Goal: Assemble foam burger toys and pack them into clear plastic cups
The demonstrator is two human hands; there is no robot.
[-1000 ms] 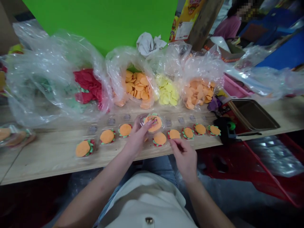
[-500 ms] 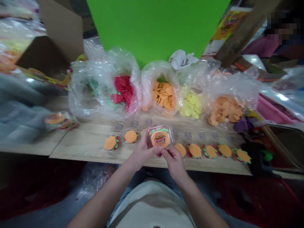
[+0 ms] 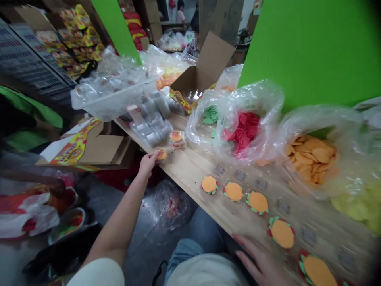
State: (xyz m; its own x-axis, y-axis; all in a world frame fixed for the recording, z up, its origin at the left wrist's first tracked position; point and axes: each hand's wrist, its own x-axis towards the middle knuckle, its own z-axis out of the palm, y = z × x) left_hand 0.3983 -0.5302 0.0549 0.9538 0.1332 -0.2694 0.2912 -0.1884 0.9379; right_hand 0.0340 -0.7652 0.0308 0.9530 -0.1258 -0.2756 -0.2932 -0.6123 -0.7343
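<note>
My left hand (image 3: 147, 165) reaches along the wooden table (image 3: 190, 174) and pinches a small clear box with a burger-shaped sweet (image 3: 161, 154) at the table's edge. Just beyond it sits a second packed burger sweet (image 3: 177, 139). My right hand (image 3: 258, 262) lies at the near edge with its fingers apart, holding nothing. It is nearest an unpacked burger-shaped sweet (image 3: 281, 233). Several more of these sweets (image 3: 233, 191) stand in a row along the table, beside small grey squares.
Clear plastic bags hold red and green pieces (image 3: 244, 131) and orange discs (image 3: 312, 159). Behind them are an open cardboard box (image 3: 193, 75), a white basket (image 3: 113, 103), stacked clear lids (image 3: 151, 123), and a green board (image 3: 315, 47). A flattened printed carton (image 3: 89, 147) lies left of the table.
The view has swung left along the table. Both hands held the clear box before; now my left hand has carried it to the far left, and my right hand has let go.
</note>
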